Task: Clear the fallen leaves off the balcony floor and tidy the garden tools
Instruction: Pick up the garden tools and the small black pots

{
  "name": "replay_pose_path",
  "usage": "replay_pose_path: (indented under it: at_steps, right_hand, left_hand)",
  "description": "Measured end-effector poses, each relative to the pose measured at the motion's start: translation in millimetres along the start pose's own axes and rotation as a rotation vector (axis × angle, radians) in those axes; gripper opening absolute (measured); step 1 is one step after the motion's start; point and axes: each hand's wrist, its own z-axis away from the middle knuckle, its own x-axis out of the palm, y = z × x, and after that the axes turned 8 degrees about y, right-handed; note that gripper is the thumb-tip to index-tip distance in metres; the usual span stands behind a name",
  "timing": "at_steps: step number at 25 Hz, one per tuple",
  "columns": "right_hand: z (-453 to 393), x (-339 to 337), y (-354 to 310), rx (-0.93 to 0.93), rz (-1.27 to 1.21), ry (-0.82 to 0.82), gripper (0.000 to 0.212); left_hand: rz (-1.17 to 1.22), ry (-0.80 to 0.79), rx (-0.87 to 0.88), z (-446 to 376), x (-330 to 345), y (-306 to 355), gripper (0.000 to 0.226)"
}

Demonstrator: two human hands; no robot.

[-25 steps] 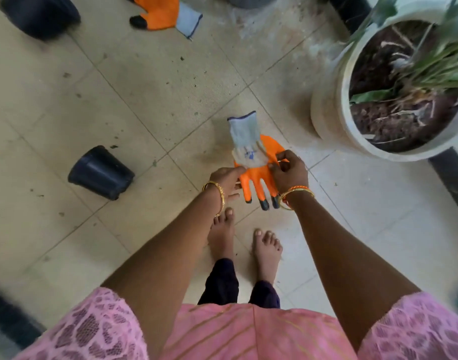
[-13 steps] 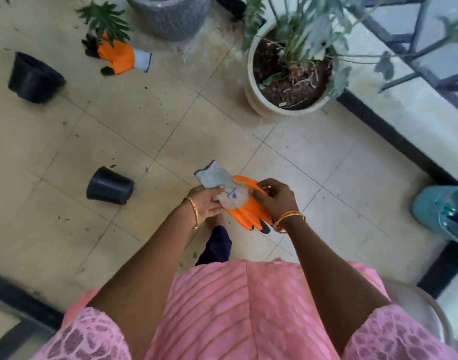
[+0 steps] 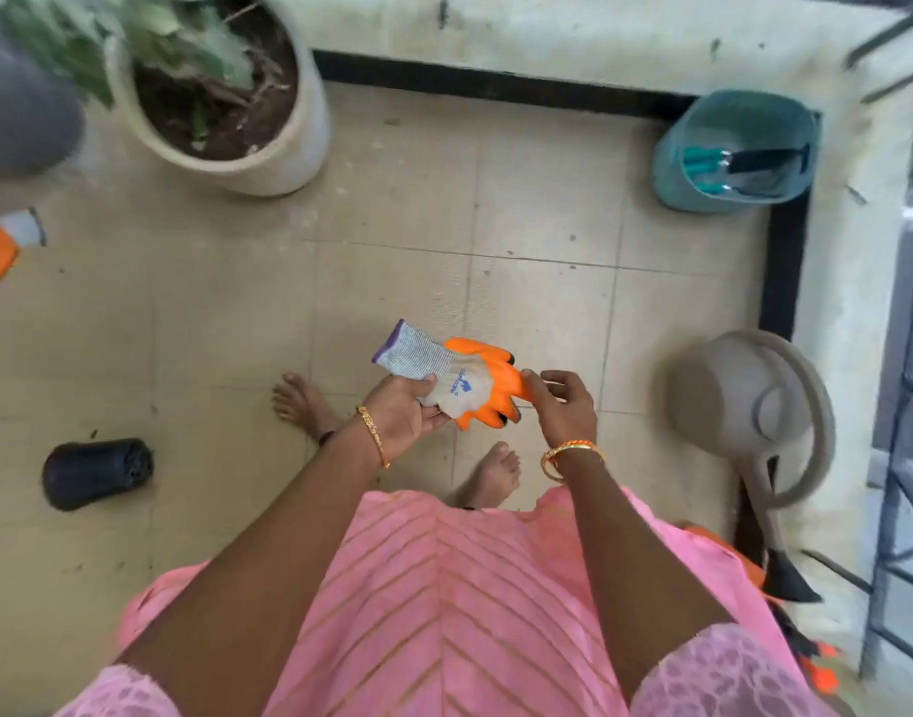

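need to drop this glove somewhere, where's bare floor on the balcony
Bare tiles lie between the white planter and the teal bucket, and ahead of the glove held in both hands. Open floor also sits between the fallen black pot and the planter. The right edge is crowded: bucket with tools, watering can.

Open floor point(image 3: 537, 209) ahead; plant pot point(image 3: 268, 163), teal bucket point(image 3: 728, 152) and watering can point(image 3: 744, 406) flank it.
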Motion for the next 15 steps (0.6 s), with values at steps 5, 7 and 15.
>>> replay_pose_path:
  at_steps: [5,7,15]
  right_hand:
    - [-13.3,-86.7,41.4,0.514,-0.570,-0.078,0.057]
    - [-20.1,-109.4,44.1,0.591,-0.828,-0.150,0.059]
    - [-119.1,-177.1,-21.4,0.381,-1.139,-0.046,0.036]
  left_hand:
    - [-0.146,-0.022,-0.054,4.9,116.2,-32.8,0.025]
    - [-0.188,-0.055,-0.057,3.0,157.0,-43.6,0.027]
    - [-0.263,0.000,0.054,-43.1,274.3,-15.9,0.029]
